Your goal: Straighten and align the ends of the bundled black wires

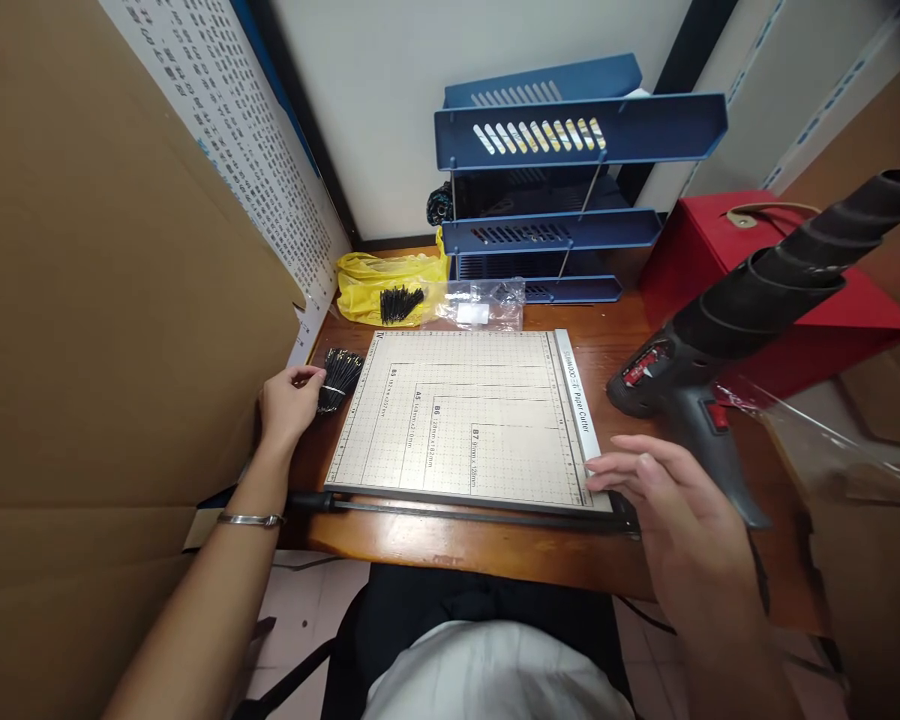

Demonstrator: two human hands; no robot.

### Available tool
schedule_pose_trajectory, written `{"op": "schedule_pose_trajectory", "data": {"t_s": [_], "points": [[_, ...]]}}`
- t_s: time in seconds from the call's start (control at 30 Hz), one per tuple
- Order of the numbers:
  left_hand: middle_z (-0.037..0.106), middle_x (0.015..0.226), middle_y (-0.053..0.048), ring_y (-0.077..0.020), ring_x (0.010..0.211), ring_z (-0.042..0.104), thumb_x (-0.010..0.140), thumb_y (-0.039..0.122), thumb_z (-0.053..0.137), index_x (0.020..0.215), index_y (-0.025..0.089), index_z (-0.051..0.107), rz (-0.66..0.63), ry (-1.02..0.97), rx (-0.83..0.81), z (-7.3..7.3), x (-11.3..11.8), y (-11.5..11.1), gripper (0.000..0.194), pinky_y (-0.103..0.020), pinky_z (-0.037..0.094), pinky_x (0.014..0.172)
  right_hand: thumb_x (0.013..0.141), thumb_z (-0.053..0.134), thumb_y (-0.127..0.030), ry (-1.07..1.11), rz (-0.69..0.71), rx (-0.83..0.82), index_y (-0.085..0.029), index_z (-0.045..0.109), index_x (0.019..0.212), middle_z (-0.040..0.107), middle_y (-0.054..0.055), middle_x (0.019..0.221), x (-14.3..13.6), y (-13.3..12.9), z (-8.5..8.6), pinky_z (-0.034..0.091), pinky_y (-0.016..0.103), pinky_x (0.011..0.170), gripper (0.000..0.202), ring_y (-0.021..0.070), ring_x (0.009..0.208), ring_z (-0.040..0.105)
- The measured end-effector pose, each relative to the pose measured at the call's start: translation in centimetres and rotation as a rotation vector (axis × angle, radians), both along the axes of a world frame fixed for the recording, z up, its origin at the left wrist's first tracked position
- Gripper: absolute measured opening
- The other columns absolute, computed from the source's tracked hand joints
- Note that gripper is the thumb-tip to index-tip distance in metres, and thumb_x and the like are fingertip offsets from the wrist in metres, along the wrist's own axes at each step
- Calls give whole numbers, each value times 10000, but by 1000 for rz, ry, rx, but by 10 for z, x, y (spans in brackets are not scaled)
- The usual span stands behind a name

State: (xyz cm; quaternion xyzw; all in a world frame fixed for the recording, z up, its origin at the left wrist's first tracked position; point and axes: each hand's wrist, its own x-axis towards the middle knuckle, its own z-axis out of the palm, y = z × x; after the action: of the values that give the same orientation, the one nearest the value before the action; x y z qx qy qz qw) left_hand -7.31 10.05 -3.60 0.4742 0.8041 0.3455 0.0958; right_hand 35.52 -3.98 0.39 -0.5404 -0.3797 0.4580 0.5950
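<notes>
My left hand is at the left side of a bundle of thin black wire-like pieces, some with gold-coloured tips, bound by a white band. Its thumb and forefinger pinch together against the bundle's edge; what lies between them is too small to make out. A paper cutter with a cream gridded board lies flat in front of me. Along its near edge runs the black cutting arm, lowered. My right hand hovers by the cutter's near right corner, fingers apart, holding nothing.
A black heat gun stands to the right, before a red box. Behind the cutter lie a yellow plastic bag, loose black pieces and a clear bag. A blue tray rack stands behind. Cardboard walls the left.
</notes>
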Motion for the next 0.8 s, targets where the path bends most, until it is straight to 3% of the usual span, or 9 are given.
{"op": "schedule_pose_trajectory", "data": {"t_s": [0.37,0.8], "points": [[796,853,-78,-240,815,726,777,423,658,943,148,813,11,-27,30,4,8,-2,356,-279,533,717,865,747,-548,-56,-95,-20,-193,705,1051,760,57,893,9,-5,-6,546,204,695,403,114,705,672],[756,773,-64,-254,771,696,768,443,656,931,177,819,34,53,8,10,15,-5,352,-319,519,758,890,728,-517,-83,-48,22,-189,731,1009,758,63,864,14,-11,-5,556,229,688,350,125,687,678]]}}
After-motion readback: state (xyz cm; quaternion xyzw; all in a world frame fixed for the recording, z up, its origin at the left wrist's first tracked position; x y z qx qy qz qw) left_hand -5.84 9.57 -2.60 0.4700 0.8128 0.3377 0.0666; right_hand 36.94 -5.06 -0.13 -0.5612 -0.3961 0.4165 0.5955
